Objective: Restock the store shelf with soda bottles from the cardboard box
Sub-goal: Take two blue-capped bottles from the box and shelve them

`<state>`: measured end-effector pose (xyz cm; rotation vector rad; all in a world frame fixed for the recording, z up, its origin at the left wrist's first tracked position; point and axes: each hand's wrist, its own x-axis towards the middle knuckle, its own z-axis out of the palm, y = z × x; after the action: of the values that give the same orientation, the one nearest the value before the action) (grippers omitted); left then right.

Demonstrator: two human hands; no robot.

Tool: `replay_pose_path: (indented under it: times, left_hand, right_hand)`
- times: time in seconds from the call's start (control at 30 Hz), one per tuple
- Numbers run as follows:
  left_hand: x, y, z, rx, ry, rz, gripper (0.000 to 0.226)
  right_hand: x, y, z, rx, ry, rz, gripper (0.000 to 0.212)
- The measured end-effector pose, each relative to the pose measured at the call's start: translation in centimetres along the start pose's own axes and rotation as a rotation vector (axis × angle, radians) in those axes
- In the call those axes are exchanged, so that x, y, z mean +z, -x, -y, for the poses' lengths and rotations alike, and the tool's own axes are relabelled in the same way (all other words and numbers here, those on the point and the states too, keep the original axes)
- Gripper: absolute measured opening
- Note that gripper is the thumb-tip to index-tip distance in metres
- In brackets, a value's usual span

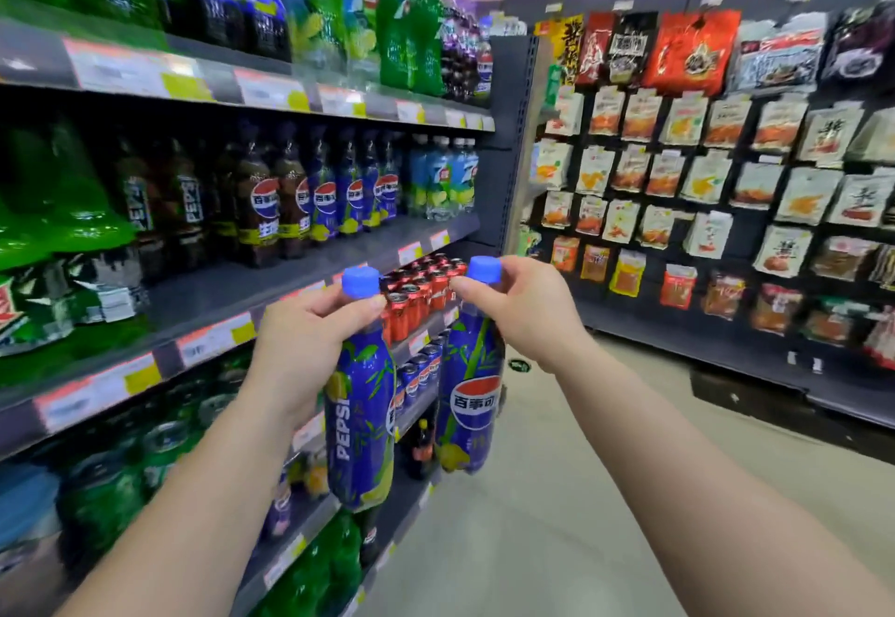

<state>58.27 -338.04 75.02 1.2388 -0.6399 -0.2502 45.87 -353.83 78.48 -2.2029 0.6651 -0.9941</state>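
Two bottles in hand, both held up in the aisle in front of the shelf [271, 287] unit, not on it.

Left hand [310, 340]: fingers wrapped round the neck of the left Pepsi bottle [361, 427], just under its blue cap [360, 281]. Bottle hangs roughly upright, slightly tilted, blue label with "PEPSI" reading vertically, lemon/bamboo print. Its base sits level with the lower shelf rows, off the shelf front edge.

Right hand [523, 306]: fingers pinching the neck of the right Pepsi bottle [472, 403] below its blue cap [486, 269]. Same blue label, round Pepsi logo with Chinese characters facing camera. Also hanging near upright, just beside the left bottle; can't tell if the two bodies touch.

Shelf state: middle shelf carries a row of dark cola bottles [261, 199] and blue lemon Pepsi bottles [348, 190] toward its right end, then light blue 7up bottles [445, 175] at the far right end. The front strip of that shelf is bare along its edge. Next row down, behind the held caps: red cans [421, 287]. Below those, blue Pepsi cans [421, 369]. Green bottles [72, 209] fill the left end, blurred.

Across the aisle: snack packets [702, 166] hanging on a dark wall rack. Pale floor [557, 495] between.

Cardboard box not in frame.
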Motion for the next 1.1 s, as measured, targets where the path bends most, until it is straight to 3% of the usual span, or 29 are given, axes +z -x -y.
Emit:
replay_pose_path:
  times: [0.2, 0.37, 0.5, 0.7, 1.03, 1.1]
  left_hand:
    - [4.2, -7.8, 2.3, 0.043, -0.048, -0.109, 0.016]
    - [5.5, -15.3, 4.8, 0.065, -0.038, -0.176, 0.011]
    - [6.0, -21.1, 6.1, 0.064, -0.024, -0.180, 0.008]
    - [7.3, -28.2, 7.2, 0.145, -0.059, -0.214, 0.014]
    - [10.0, -34.9, 8.3, 0.227, -0.050, -0.351, 0.008]
    - [11.1, -36.0, 8.7, 0.236, -0.037, -0.393, 0.019]
  right_hand:
    - [0.9, -10.1, -5.1, -0.055, -0.071, 0.053, 0.027]
    - [3.8, -18.9, -7.9, -0.109, -0.095, 0.078, 0.041]
    - [6.1, -25.6, -9.4, -0.159, -0.109, 0.055, 0.035]
    - [9.1, -34.3, -11.7, -0.169, -0.229, 0.002, 0.044]
    - [10.3, -47.0, -15.1, -0.221, -0.419, -0.100, 0.032]
    - [10.4, -49.5, -15.6, -0.265, -0.421, -0.124, 0.029]
